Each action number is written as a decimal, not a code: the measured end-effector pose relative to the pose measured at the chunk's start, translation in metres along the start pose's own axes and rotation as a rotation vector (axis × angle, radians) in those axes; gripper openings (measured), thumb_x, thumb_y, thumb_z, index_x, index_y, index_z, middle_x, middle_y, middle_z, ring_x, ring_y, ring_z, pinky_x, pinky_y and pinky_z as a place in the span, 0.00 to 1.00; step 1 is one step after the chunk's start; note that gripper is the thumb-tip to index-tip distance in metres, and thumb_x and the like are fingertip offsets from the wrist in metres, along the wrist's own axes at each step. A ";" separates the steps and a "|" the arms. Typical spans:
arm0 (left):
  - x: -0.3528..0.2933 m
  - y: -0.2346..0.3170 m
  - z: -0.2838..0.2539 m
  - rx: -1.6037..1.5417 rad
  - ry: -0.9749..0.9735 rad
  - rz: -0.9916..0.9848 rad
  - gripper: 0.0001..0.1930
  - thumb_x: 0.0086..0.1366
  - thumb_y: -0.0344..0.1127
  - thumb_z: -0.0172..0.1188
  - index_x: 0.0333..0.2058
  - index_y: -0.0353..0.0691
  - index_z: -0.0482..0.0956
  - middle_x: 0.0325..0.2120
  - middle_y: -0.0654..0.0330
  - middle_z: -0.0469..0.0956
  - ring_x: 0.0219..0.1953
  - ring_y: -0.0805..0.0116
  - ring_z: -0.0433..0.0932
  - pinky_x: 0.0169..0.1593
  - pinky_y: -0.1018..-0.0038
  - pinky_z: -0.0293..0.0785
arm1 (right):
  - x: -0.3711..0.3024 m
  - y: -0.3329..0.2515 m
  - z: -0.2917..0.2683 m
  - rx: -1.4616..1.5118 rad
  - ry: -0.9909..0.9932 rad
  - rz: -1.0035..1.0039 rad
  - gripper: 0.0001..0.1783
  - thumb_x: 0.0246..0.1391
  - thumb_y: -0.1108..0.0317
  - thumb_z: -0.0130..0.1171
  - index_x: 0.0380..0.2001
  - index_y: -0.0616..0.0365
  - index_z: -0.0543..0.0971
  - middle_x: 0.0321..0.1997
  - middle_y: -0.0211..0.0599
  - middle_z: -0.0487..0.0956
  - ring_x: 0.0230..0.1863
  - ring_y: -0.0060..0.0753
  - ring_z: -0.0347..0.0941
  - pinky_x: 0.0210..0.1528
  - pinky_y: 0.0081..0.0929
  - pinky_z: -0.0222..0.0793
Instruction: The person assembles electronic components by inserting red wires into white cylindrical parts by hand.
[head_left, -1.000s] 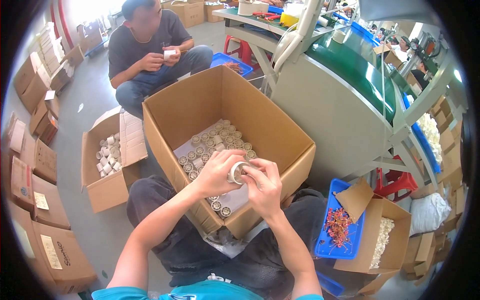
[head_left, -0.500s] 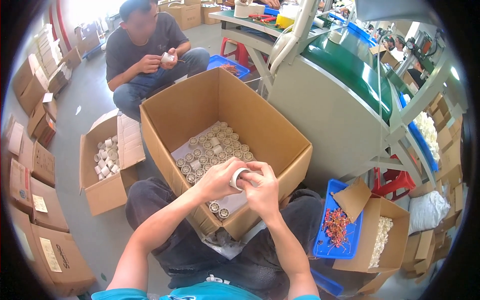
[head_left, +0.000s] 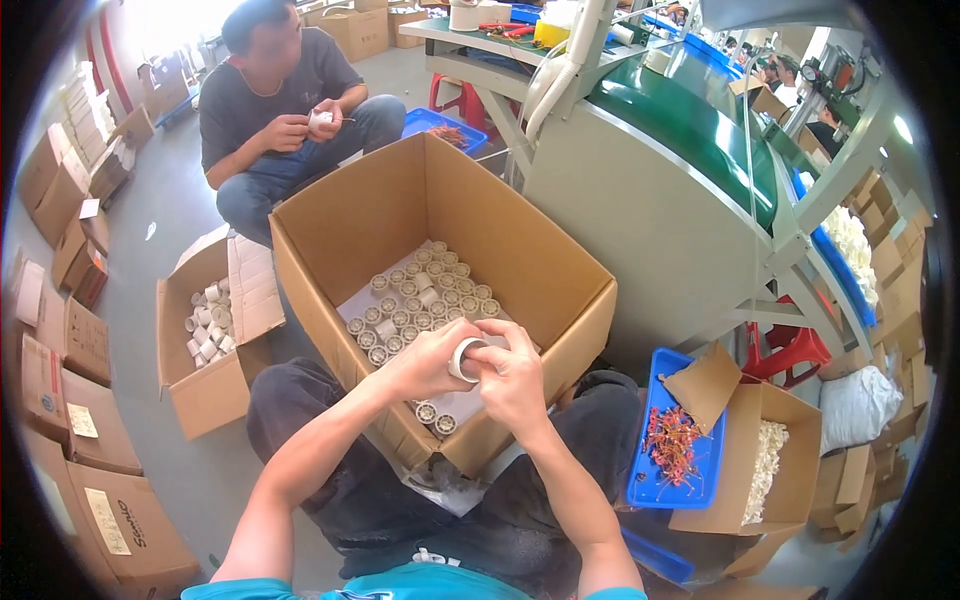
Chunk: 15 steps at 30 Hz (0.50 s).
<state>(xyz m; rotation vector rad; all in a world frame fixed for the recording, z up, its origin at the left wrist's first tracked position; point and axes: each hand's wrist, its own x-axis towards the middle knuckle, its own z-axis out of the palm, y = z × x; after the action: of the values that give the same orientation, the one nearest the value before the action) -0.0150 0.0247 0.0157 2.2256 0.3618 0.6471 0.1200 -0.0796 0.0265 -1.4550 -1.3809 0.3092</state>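
A grey floor (head_left: 215, 480) runs through a busy workroom, with cartons (head_left: 120, 510) lining the left side. On the far right stands a pale machine (head_left: 615, 210) with a green belt (head_left: 690, 130); just left of it, a counter (head_left: 430, 30) carries tools and small parts. At the far left a co-worker (head_left: 285, 85) crouches in a dark shirt, holding a small white part (head_left: 320, 120) in both hands.

In the middle, a big open box (head_left: 350, 210) sits just beyond the person's dark trousers (head_left: 310, 415). On its bottom, short cylinders (head_left: 425, 297) stand in close rows, most with patterned ends up, a few on their sides.

Over the near end of this box, the left hand (head_left: 432, 361) is curled around the left side of a white cylinder (head_left: 455, 363), its open mouth turned toward the person. The right hand (head_left: 513, 378) is bent in from the right, fingertips at that mouth; whether they pinch the wall or something inside, I cannot tell.

To the left, a smaller box (head_left: 212, 395) holds loose white pieces (head_left: 212, 328). To the right, a blue tray (head_left: 652, 493) carries thin red and orange pieces (head_left: 673, 443), beside a box (head_left: 792, 505) of whitish bits (head_left: 765, 465). Beyond it are a red stool (head_left: 795, 350) and a white sack (head_left: 860, 415).
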 end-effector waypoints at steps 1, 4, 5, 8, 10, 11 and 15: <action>-0.001 -0.001 0.001 0.006 0.019 0.016 0.27 0.44 0.28 0.73 0.43 0.39 0.71 0.37 0.53 0.75 0.39 0.50 0.79 0.40 0.62 0.76 | 0.000 -0.001 0.000 0.000 0.001 0.000 0.09 0.41 0.79 0.66 0.30 0.62 0.85 0.49 0.41 0.78 0.51 0.44 0.74 0.51 0.35 0.72; -0.001 -0.001 0.001 0.053 0.038 0.057 0.26 0.44 0.28 0.74 0.42 0.38 0.71 0.36 0.53 0.76 0.38 0.51 0.79 0.40 0.63 0.76 | 0.001 -0.004 -0.002 -0.052 -0.007 -0.030 0.09 0.41 0.82 0.64 0.30 0.62 0.85 0.50 0.43 0.78 0.50 0.45 0.76 0.51 0.37 0.73; 0.000 -0.001 0.000 0.094 0.039 0.081 0.26 0.44 0.28 0.73 0.42 0.38 0.71 0.37 0.53 0.76 0.38 0.50 0.79 0.40 0.63 0.76 | 0.001 -0.002 -0.002 -0.016 -0.011 -0.011 0.10 0.41 0.82 0.64 0.30 0.62 0.85 0.49 0.44 0.79 0.50 0.45 0.76 0.51 0.36 0.73; 0.000 0.001 -0.002 0.157 0.022 0.118 0.28 0.42 0.27 0.71 0.44 0.39 0.70 0.39 0.53 0.74 0.40 0.48 0.78 0.40 0.60 0.76 | 0.001 -0.003 -0.002 0.105 -0.014 0.060 0.10 0.42 0.83 0.64 0.31 0.63 0.85 0.48 0.44 0.79 0.49 0.45 0.77 0.50 0.35 0.74; 0.000 0.003 -0.003 0.133 0.023 0.115 0.28 0.42 0.27 0.71 0.44 0.39 0.70 0.38 0.53 0.74 0.40 0.48 0.78 0.40 0.60 0.76 | 0.001 -0.003 -0.001 0.188 -0.015 0.112 0.10 0.41 0.83 0.63 0.31 0.63 0.85 0.48 0.44 0.79 0.48 0.44 0.78 0.50 0.34 0.74; 0.001 0.004 -0.003 0.110 0.025 0.112 0.27 0.43 0.27 0.71 0.43 0.39 0.71 0.38 0.53 0.74 0.40 0.49 0.78 0.40 0.60 0.76 | 0.001 -0.001 0.001 0.151 -0.002 0.063 0.11 0.41 0.82 0.64 0.32 0.63 0.85 0.48 0.43 0.79 0.48 0.44 0.77 0.50 0.34 0.73; -0.001 0.005 -0.002 0.036 0.064 0.062 0.26 0.43 0.27 0.71 0.43 0.39 0.71 0.37 0.53 0.74 0.39 0.48 0.78 0.40 0.61 0.76 | 0.001 0.000 0.003 0.070 0.002 -0.018 0.10 0.42 0.81 0.64 0.32 0.62 0.85 0.48 0.41 0.78 0.48 0.45 0.76 0.49 0.35 0.73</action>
<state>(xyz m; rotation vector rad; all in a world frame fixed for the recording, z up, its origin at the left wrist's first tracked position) -0.0172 0.0222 0.0200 2.2621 0.3403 0.7514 0.1175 -0.0772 0.0255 -1.3845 -1.3682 0.3408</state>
